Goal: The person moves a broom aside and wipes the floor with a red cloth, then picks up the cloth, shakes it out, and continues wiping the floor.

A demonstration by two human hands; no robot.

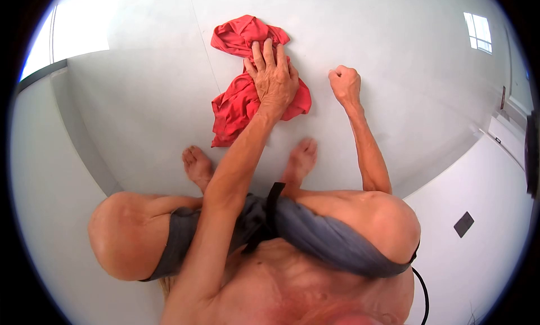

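Note:
A crumpled red cloth point(233, 108) lies in folds on the pale floor, in front of my bare feet. My left hand point(274, 80) rests palm down on the middle of it, fingers stretched forward and spread, so part of the cloth is hidden beneath. To the right of the cloth and apart from it, my right hand point(345, 84) is closed in a fist close to the floor. Nothing shows in that fist.
My bare feet point(197, 166) are between the cloth and my bent knees. Pale walls point(48, 134) rise at the left and right. A dark switch plate point(464, 224) is on the right wall. Window light point(478, 32) reflects off the floor at the upper right.

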